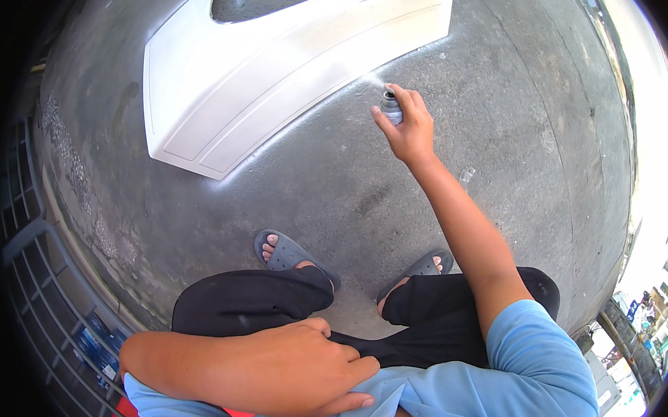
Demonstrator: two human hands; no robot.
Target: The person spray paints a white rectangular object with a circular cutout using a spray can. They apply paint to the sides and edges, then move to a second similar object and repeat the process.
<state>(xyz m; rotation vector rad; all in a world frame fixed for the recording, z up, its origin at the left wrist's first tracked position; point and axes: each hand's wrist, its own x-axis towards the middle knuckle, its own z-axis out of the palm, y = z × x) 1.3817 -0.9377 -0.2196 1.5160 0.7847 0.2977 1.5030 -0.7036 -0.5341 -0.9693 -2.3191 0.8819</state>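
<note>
My right hand (411,123) is closed round a spray can (391,110), its index finger on the nozzle. A pale mist leaves the nozzle toward the near edge of a glossy white panel (269,77), which is curved and has a large rounded opening at its far side. The panel rests on the concrete ground, and the can is held a short way from it. My left hand (319,369) lies across my lap against the light blue shirt. Its fingers are loosely bent and apart, with nothing visible in them; the palm is hidden.
Grey concrete ground (541,170) surrounds the panel, whitish along its near edge. A small clear scrap (467,174) lies beside my right forearm. My sandalled feet stand below the panel. At the left is a metal grating (42,273) with blue plastic bottles (98,345) behind it.
</note>
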